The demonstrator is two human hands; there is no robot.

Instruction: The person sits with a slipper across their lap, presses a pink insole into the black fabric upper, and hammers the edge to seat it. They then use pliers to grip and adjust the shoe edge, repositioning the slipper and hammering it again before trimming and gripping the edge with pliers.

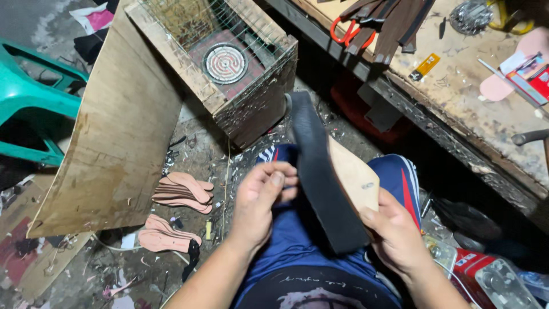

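Two hands: left hand [260,203], right hand [394,237]. One black sole strip [320,177], one tan insole [354,177]. Two piles of pink insoles [183,191] [166,237] on the floor. One coil heater [225,63], one wooden box [257,103], one scissors [349,31], one teal chair [34,97].

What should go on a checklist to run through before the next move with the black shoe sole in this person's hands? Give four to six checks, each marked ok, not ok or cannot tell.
1. Right hand supports the black sole and tan insole: ok.
2. Left hand fingers on the sole's edge: ok.
3. Sole and insole aligned: cannot tell.
4. Glue on the surfaces: cannot tell.
5. Coil heater in the wooden box switched on: cannot tell.
6. Scissors lying on the workbench: ok.
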